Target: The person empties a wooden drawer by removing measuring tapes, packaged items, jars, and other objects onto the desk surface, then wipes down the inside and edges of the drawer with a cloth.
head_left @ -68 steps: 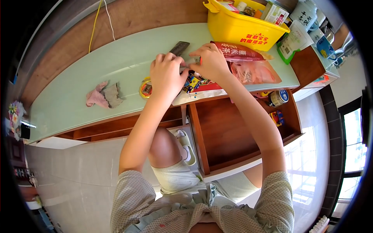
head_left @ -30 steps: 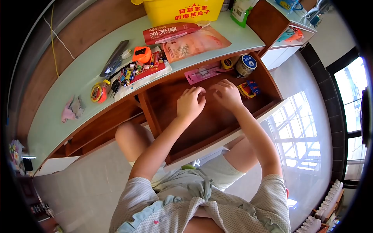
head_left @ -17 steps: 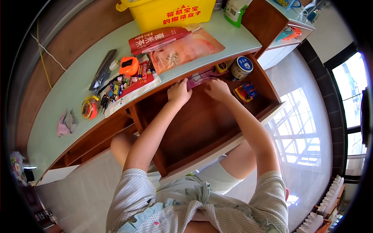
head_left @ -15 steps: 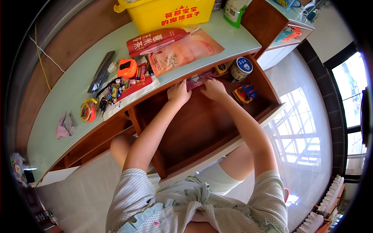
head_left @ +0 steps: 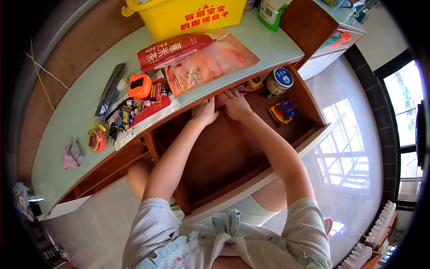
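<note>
A dark pink packet [head_left: 219, 102] lies at the back of the pulled-out wooden drawer [head_left: 215, 148], partly hidden by my hands and the tabletop edge. My left hand [head_left: 205, 112] is closed at the packet's left part, its fingertips partly hidden. Over the packet's middle lies my right hand [head_left: 236, 105], fingers stretched out toward the drawer's back. Right of it, inside the drawer, are a small yellow-and-black item [head_left: 255, 81], a jar with a blue lid [head_left: 280, 81] and a red, yellow and blue pack [head_left: 283, 111].
On the glass-topped desk [head_left: 58, 134] stand a yellow bin [head_left: 192, 18] and a green-and-white pouch [head_left: 271, 13]. Red and peach food bags [head_left: 208, 67], an orange tape measure [head_left: 140, 86], several batteries [head_left: 126, 114], a clear yellow-and-red round item [head_left: 96, 137] and torn pink scraps [head_left: 72, 154] lie there too.
My right hand has moved slightly left, closer to my left hand, and its fingers have straightened over the packet. Less of the packet shows between the hands. The view has shifted slightly.
</note>
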The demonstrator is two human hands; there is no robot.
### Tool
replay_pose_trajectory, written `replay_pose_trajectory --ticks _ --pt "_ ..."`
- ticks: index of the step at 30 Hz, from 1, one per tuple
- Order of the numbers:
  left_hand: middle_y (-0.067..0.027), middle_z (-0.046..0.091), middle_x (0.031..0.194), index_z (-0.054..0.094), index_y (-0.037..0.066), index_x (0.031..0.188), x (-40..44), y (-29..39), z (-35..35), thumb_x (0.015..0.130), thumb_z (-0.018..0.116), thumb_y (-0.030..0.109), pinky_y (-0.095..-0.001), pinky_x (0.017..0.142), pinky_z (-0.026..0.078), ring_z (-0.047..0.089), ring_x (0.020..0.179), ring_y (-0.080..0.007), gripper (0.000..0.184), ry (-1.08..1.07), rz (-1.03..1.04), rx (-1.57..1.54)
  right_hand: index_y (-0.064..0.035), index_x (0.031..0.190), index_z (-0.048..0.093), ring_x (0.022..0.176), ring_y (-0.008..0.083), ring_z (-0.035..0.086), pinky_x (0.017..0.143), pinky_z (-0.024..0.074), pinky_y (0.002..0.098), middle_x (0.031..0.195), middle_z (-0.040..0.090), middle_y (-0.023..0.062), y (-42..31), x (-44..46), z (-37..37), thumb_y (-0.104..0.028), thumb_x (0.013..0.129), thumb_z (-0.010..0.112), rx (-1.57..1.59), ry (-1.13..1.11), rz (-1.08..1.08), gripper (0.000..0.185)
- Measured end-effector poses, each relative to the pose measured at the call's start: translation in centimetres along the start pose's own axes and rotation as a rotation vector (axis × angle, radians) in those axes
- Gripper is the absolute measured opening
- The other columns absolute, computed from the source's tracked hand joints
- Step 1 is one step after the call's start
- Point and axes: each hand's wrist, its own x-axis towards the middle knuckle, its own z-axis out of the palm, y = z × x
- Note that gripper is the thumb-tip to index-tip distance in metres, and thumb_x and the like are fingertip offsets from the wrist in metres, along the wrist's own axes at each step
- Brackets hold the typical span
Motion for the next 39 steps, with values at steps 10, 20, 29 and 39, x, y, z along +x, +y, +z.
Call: replay_pose_trajectory --ticks 10,20,29,39 --pt "-0.0143 0.057 0.111 0.048 0.012 0.120 1.7 -1.0 1.1 0.075 0.069 0.026 -0.0394 0.086 0.045 0.054 0.103 -0.0316 0.052 0.344 0.126 -0.206 -0.0155 0.121 0.051 0.118 0.0297 0.044 0.093 0.0412 0.0424 0.128 0.047 0.0073 -0.6 0.1 -1.6 -0.012 0.073 0.058 0.012 0.044 0.013 0.049" --pt "-0.0081 0.062 0.090 0.058 0.008 0.093 2.8 -2.1 1.8 0.069 0.072 0.026 -0.0344 0.079 0.046 0.059 0.089 -0.0227 0.034 0.115 -0.113 -0.467 -0.0189 0.112 0.058 0.110 0.0246 0.051 0.088 0.0454 0.0364 0.119 0.053 0.0035 0.0 0.4 -1.6 -0.010 0.070 0.062 -0.083 0.130 -0.046 0.043" --pt "-0.0169 0.064 0.088 0.065 0.004 0.079 -2.4 1.6 -5.2 0.069 0.060 0.011 -0.0398 0.074 0.049 0.062 0.086 -0.0306 0.014 -0.151 -0.085 -0.064 -0.0240 0.091 0.065 0.084 0.0255 0.062 0.072 0.0492 0.0387 0.095 0.063 0.0061 -0.3 0.3 -4.5 -0.015 0.072 0.060 0.006 -0.002 -0.054 0.021" --pt "-0.0146 0.064 0.075 0.063 0.006 0.075 -9.3 2.9 -8.1 0.077 0.054 0.013 -0.0430 0.065 0.050 0.062 0.072 -0.0333 0.011 0.068 0.037 0.015 -0.0195 0.085 0.066 0.076 0.0281 0.061 0.069 0.0482 0.0396 0.079 0.065 0.0079 1.9 0.4 -3.5 -0.028 0.072 0.063 -0.016 -0.012 -0.119 0.016"
